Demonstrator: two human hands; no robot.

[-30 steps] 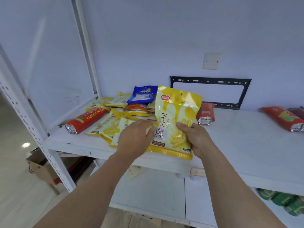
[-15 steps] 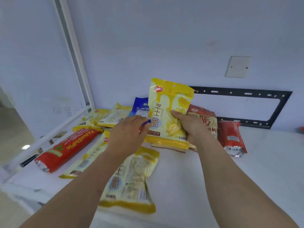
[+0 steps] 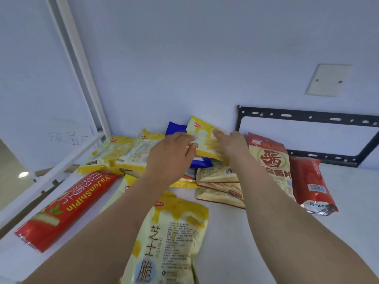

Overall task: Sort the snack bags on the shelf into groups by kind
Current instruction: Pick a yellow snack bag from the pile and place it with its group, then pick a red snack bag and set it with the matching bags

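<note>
Yellow bag (image 3: 205, 140), upright before, now tilts back over the pile, each hand (image 3: 172, 154) (image 3: 231, 144) gripping it

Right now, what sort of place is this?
Probably a storeroom or mock shop: white metal rack shelf strewn with packaged snacks, like the long red YaJunShiPin bag, and a bare wall with a black metal mounting bracket.
</note>
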